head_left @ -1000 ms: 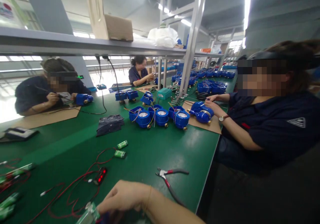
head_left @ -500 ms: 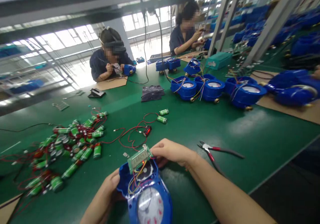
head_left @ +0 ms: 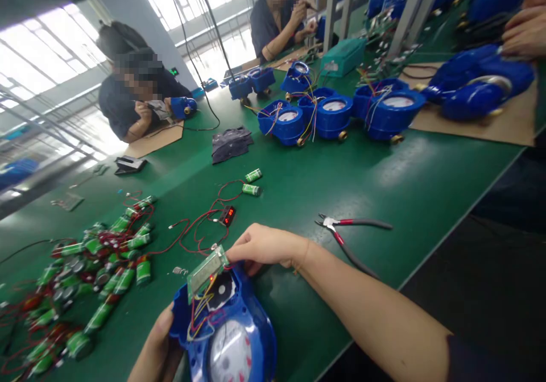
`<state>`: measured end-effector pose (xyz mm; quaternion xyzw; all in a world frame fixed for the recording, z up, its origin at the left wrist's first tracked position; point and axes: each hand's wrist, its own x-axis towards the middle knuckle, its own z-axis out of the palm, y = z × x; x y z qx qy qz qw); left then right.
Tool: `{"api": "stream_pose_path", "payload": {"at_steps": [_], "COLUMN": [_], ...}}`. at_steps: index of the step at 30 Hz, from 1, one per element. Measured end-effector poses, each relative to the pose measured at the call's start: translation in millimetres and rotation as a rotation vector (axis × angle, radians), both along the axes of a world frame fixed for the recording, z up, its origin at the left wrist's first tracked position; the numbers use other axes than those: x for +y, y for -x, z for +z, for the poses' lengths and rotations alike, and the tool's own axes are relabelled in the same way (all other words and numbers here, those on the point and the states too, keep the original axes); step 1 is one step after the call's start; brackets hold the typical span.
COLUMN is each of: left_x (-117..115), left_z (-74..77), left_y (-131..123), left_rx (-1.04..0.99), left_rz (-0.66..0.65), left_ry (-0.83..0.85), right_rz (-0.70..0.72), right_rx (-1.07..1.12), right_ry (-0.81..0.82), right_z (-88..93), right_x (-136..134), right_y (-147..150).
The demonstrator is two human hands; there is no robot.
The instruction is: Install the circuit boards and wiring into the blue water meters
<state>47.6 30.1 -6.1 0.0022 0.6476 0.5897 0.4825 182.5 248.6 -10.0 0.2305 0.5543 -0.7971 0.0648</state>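
A blue water meter (head_left: 230,336) with a white dial lies open on the green bench (head_left: 384,183) right in front of me. My left hand (head_left: 156,353) grips its left rim from below. My right hand (head_left: 262,245) is closed in a pinch on a small green circuit board (head_left: 207,269), tilted above the meter's open compartment. Coloured wires run from the board down into the meter body.
A heap of green batteries with red leads (head_left: 94,268) lies at left. Red-handled pliers (head_left: 350,231), a small red-digit tester (head_left: 227,215) and two loose batteries (head_left: 252,182) lie ahead. Blue meters (head_left: 333,112) stand further back. Other people work at the far side and right.
My view has tipped down and left from the co-workers to my own hands. The meter, out of sight a second ago, now lies in front with both hands on it.
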Motion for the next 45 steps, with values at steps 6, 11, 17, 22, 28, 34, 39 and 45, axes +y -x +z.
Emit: {"api": "stream_pose_path", "payload": {"at_steps": [6,11,17,22,28,34,39,45], "left_x": [-6,-12,-5,-2,-2,2,3,3], "left_z": [-7.4,-13.9,-6.5,-6.6,-5.9,0.3,3.3,3.5], "left_y": [7,15,6,6,5,-4,-5,-7], "left_rx": [0.068,-0.020,0.002,-0.033,-0.049,-0.037,-0.007,0.087], "left_rz": [0.070,0.023,-0.007,-0.036,-0.038,-0.019,-0.025,-0.024], "left_ry": [0.090,0.057,0.011,-0.050,-0.060,-0.045,-0.010,0.040], "right_rz": [-0.007,-0.005,-0.005,-0.004,-0.007,0.000,0.007,0.005], "right_rx": [0.027,0.017,0.016,0.012,0.005,0.004,0.018,0.003], "right_ry": [0.049,0.049,0.040,0.038,0.026,0.012,0.024,0.018], "right_z": [0.4,0.9,2.0,0.5,-1.4,3.0,3.7,5.2], "right_x": [1,1,1,0,0,0,0,0], "right_y": [-1,0,-1,0,0,-1,-1,-1]}}
